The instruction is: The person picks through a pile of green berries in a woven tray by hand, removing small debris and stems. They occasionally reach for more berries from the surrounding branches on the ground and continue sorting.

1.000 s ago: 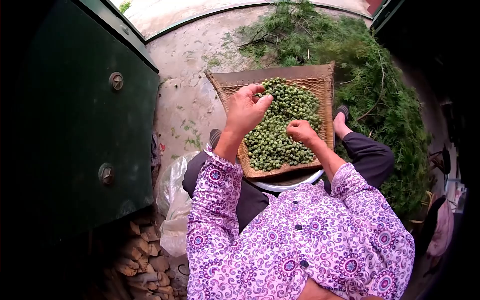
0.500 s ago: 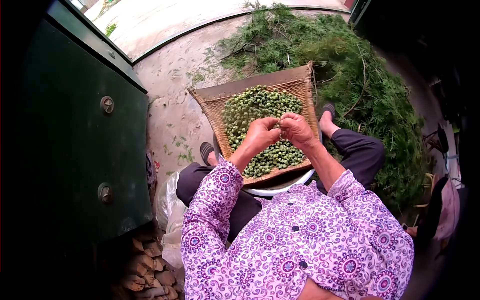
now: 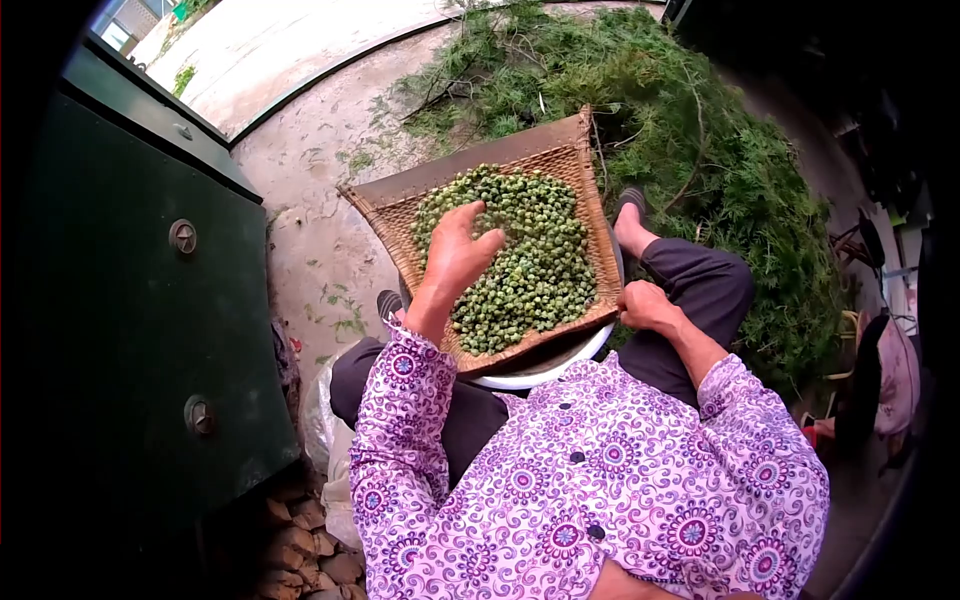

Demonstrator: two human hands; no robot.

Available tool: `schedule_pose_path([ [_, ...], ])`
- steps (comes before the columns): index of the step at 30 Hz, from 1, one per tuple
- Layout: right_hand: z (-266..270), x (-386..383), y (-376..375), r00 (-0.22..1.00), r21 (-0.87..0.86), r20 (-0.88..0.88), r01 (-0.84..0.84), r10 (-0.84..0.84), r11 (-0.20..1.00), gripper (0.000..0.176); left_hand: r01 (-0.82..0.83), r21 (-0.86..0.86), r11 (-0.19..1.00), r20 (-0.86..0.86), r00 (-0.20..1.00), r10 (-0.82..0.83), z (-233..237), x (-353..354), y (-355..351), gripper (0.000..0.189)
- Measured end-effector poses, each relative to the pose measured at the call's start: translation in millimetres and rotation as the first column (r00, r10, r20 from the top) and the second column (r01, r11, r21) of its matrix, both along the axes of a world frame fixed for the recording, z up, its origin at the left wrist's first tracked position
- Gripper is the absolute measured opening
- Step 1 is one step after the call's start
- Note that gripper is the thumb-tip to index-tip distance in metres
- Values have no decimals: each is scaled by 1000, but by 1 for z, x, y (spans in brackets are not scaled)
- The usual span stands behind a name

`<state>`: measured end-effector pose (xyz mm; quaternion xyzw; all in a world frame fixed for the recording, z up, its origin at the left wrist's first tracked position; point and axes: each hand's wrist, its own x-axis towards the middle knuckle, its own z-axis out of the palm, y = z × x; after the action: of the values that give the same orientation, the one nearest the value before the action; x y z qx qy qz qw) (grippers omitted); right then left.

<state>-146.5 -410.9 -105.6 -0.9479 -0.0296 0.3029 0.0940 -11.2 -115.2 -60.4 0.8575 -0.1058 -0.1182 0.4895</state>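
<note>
Head cam: hands, just prev. together, now stand apart — L hand (image 3: 463, 250) wide over small round green fruits (image 3: 540, 262) in tan woven scoop-shaped basket (image 3: 566, 152); R hand (image 3: 648, 305) curls near R rim, contents unclear — joint handling apparently paused.

The left hand (image 3: 463, 248), thumb and fingers parted, is over the small green cones (image 3: 530, 280) heaped in a woven basket (image 3: 565, 160); the right hand (image 3: 648, 305), fingers curled, is just beside the basket's right edge, its grip hidden; the basket sits over a white-rimmed basin (image 3: 540, 380) between the person's legs; cut green branches (image 3: 745, 220) spread beyond and to the right; a dark green door (image 3: 130, 300) stands at left, split firewood (image 3: 305, 550) below it.
</note>
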Motion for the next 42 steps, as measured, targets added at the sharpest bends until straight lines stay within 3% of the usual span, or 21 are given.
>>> schedule_pose_path([
  [1,-4,4,7,1000,7,-3,1,-1,1000,16,1,7,1000,-3,1000,-1,5,0,2,55],
  [3,-17,16,16,981,77,168,85,-97,993,20,-63,-206,977,-161,986,30,15,3,8,56],
  [4,-26,22,17,981,80,168,88,-100,993,20,-73,-216,974,-125,991,47,15,6,13,53],
  [6,-51,36,17,946,403,263,72,-191,912,19,-125,-301,946,-164,983,78,22,8,21,52],
  [7,-67,42,18,948,402,259,71,-187,913,19,-134,-293,947,-188,979,80,29,9,26,52],
  [9,-88,53,23,843,520,-45,478,-537,708,20,-161,-402,901,-132,984,117,30,9,33,50],
  [10,-90,58,26,845,516,-49,478,-532,711,20,-172,-416,893,-121,984,133,36,8,36,49],
  [12,-94,69,34,537,433,-301,813,-788,389,19,-190,-425,885,-122,981,152,33,9,41,48],
  [13,-107,73,35,470,471,-309,831,-827,296,21,-199,-436,878,-118,979,163,33,9,44,46],
  [16,-115,82,44,442,470,-248,833,-862,292,19,-200,-425,883,-174,975,137,37,7,46,45],
  [22,-116,77,38,423,429,-312,862,-851,271,19,-191,-425,885,-135,980,147,37,4,46,46],
  [25,-116,69,30,261,465,-376,883,-889,62,25,-182,-388,903,-131,981,141,39,3,46,47],
  [29,-103,77,31,187,507,-400,861,-897,-46,28,-172,-406,898,-142,982,124,37,1,44,48],
  [33,-95,82,32,283,515,-337,854,-898,76,28,-164,-396,904,-117,985,127,36,2,45,48],
  [35,-103,84,29,127,570,-469,799,-874,-190,28,-171,-381,909,-113,984,137,39,1,45,48],
  [36,-108,83,29,129,568,-470,801,-873,-188,28,-169,-379,910,-122,984,132,39,1,45,48],
  [38,-117,79,30,531,541,-90,737,-843,406,29,-170,-374,912,-133,983,128,40,0,46,48],
  [39,-106,75,40,608,516,-5,682,-794,518,30,-173,-356,918,-152,980,126,41,0,46,49],
  [42,-139,78,45,538,525,46,704,-842,479,17,-177,-363,915,-170,978,122,36,2,43,49],
])
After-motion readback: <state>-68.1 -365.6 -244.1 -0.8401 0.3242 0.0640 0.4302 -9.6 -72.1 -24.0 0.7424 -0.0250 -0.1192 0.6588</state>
